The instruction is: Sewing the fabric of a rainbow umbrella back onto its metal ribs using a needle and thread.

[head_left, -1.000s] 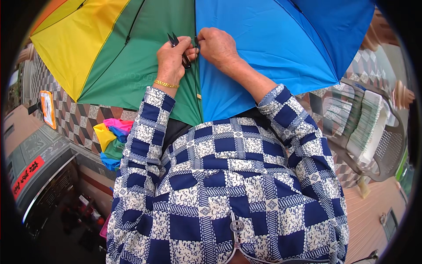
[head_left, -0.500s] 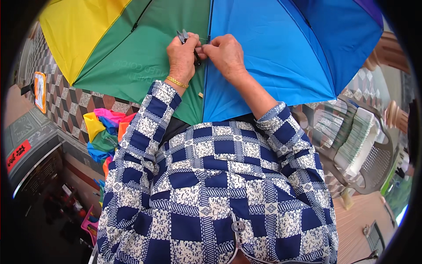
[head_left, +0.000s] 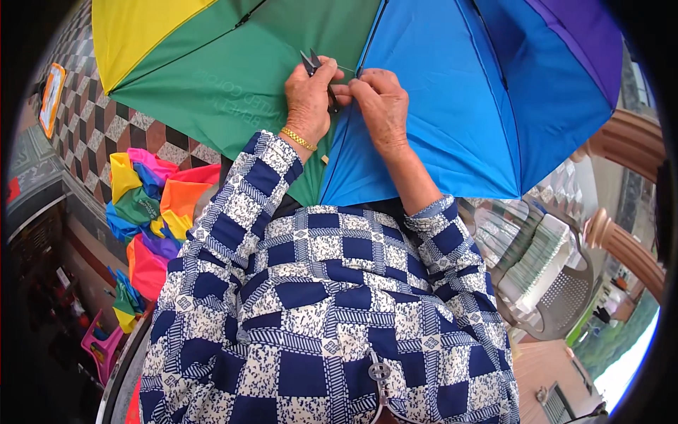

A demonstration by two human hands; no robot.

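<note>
An open umbrella canopy point(head_left: 452, 127) with yellow, green, blue and purple panels spreads in front of me, its inner side with thin black ribs point(head_left: 372, 37) facing me. My left hand point(head_left: 308, 102) is closed round a pair of small black thread snips point(head_left: 311, 63), blades pointing up, over the green panel. Beside it, my right hand point(head_left: 383, 106) pinches at the rib where green meets blue. A thin pale thread point(head_left: 345, 69) runs between the hands; its end is hidden by my right fingers. A small tan tag point(head_left: 325, 160) lies on the green panel's edge.
To the left, a pile of multicoloured fabric point(head_left: 145, 205) lies near a pink basket point(head_left: 104, 346). At the right, a grey plastic chair point(head_left: 565, 304) bears a white bundle of thin rods point(head_left: 533, 265). Brown balusters point(head_left: 628, 138) stand beyond it, and patterned tiles point(head_left: 106, 120) cover the far-left floor.
The canopy and both hands have shifted slightly right in the view, and the canopy appears tilted. More of the fabric pile shows. Each hand keeps its grip.
</note>
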